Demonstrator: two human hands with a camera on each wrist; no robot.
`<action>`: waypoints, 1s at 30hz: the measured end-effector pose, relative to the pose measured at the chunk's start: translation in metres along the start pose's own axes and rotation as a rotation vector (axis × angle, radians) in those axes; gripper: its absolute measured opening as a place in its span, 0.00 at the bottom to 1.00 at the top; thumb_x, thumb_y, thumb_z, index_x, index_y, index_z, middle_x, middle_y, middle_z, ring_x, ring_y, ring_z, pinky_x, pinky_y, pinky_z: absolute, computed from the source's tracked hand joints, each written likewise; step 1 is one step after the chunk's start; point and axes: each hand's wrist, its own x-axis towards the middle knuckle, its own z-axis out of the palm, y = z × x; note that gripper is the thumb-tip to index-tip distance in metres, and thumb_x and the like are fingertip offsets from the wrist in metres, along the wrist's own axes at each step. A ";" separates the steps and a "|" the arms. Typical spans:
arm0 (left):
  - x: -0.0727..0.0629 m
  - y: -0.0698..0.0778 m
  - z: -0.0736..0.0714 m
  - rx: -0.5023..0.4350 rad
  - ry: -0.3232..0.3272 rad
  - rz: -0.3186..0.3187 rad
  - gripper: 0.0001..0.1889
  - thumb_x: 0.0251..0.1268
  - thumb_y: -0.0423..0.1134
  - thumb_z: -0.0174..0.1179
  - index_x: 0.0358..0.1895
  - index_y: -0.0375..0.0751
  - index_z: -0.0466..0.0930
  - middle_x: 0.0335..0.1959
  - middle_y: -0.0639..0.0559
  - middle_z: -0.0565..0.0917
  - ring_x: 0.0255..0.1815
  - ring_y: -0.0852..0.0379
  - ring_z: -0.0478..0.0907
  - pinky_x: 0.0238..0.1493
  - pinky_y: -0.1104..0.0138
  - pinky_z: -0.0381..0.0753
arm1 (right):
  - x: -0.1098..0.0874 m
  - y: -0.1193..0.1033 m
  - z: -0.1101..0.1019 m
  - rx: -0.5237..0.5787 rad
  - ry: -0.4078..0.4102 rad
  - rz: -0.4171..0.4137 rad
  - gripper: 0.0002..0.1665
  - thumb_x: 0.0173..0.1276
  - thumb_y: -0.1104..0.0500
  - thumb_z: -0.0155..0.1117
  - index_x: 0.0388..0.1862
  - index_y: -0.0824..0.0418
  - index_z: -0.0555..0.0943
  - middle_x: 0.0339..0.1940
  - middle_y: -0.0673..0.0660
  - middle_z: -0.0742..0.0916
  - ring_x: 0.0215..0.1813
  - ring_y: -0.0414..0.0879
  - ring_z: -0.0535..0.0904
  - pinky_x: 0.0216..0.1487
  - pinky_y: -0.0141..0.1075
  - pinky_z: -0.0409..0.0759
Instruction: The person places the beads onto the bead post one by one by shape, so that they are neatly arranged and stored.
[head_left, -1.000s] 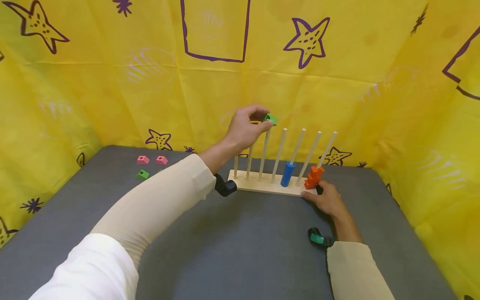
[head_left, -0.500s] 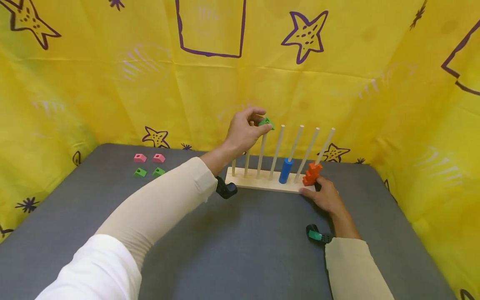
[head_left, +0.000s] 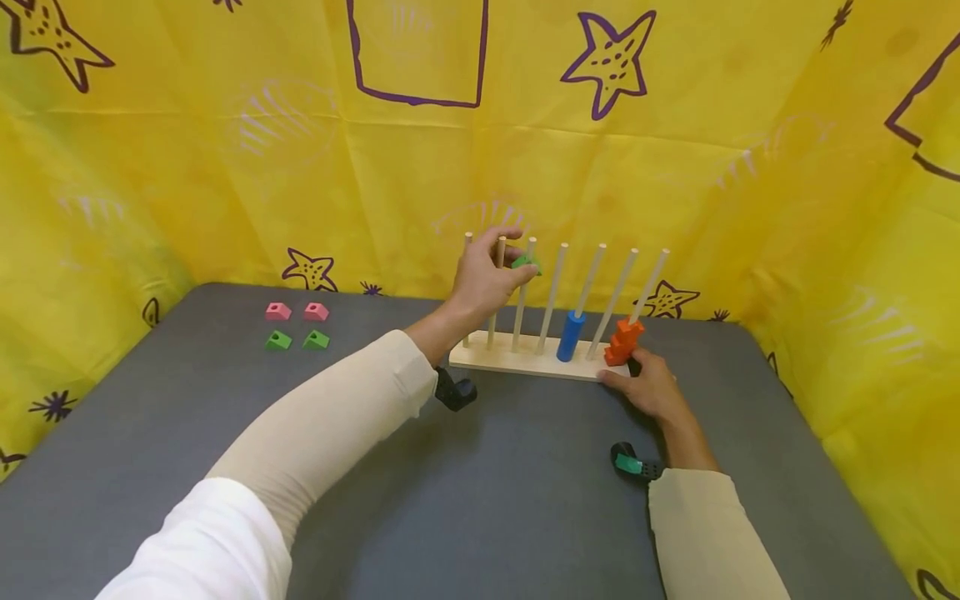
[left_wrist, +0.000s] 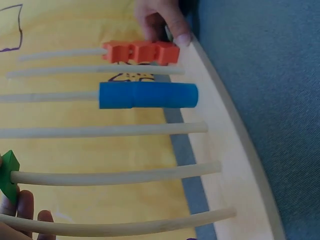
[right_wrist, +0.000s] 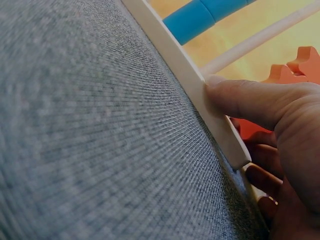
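Pinched between left thumb and fingers, a green triangular block (head_left: 527, 265) sits threaded on the third peg from the left, just under its tip. My left hand (head_left: 482, 277) is high over the wooden peg stand's base (head_left: 491, 357); the left wrist view shows the block (left_wrist: 9, 175) with the peg running out of it. At the stand's right end, my right hand (head_left: 649, 388) grips the base, thumb on its front edge. Orange star-shaped pieces (head_left: 624, 342) are stacked on the rightmost peg. Blue cylinders (head_left: 571, 337) fill the lower part of another peg.
On the grey table (head_left: 187, 417) to the left lie two pink blocks (head_left: 278, 312) and two green triangular blocks (head_left: 278, 341). The bare pegs stand up close around the left hand. A patterned yellow cloth (head_left: 300, 167) hangs behind and at the sides.
The left hand has brought the green block from the top of the third peg a little way down it, so the tip now shows above. The right hand keeps its grip.
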 end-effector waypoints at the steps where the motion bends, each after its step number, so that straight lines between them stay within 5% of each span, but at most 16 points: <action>1: -0.001 -0.002 0.000 0.000 0.001 -0.010 0.28 0.60 0.31 0.67 0.64 0.41 0.71 0.44 0.47 0.80 0.46 0.54 0.76 0.40 0.64 0.80 | 0.000 0.000 0.000 -0.001 0.001 0.000 0.42 0.62 0.46 0.70 0.65 0.71 0.68 0.63 0.73 0.73 0.63 0.69 0.65 0.64 0.64 0.56; 14: -0.013 -0.032 0.006 0.038 0.020 -0.124 0.30 0.59 0.32 0.68 0.66 0.40 0.69 0.45 0.44 0.81 0.47 0.51 0.77 0.46 0.59 0.79 | 0.000 -0.002 -0.001 -0.011 -0.005 0.024 0.42 0.63 0.46 0.70 0.66 0.70 0.68 0.66 0.72 0.71 0.66 0.69 0.62 0.65 0.63 0.55; 23: -0.023 -0.054 0.013 0.079 0.037 -0.149 0.29 0.60 0.32 0.68 0.65 0.40 0.70 0.47 0.42 0.80 0.52 0.44 0.76 0.46 0.58 0.79 | 0.000 0.000 -0.001 -0.013 -0.009 0.034 0.43 0.62 0.45 0.69 0.67 0.70 0.68 0.66 0.72 0.70 0.67 0.69 0.62 0.65 0.63 0.55; 30: -0.028 -0.068 0.014 0.124 0.085 -0.149 0.27 0.57 0.30 0.69 0.61 0.38 0.73 0.40 0.45 0.83 0.44 0.51 0.80 0.45 0.61 0.79 | 0.001 0.001 0.000 -0.013 0.001 0.021 0.43 0.62 0.45 0.70 0.67 0.69 0.68 0.66 0.72 0.71 0.66 0.69 0.63 0.65 0.63 0.55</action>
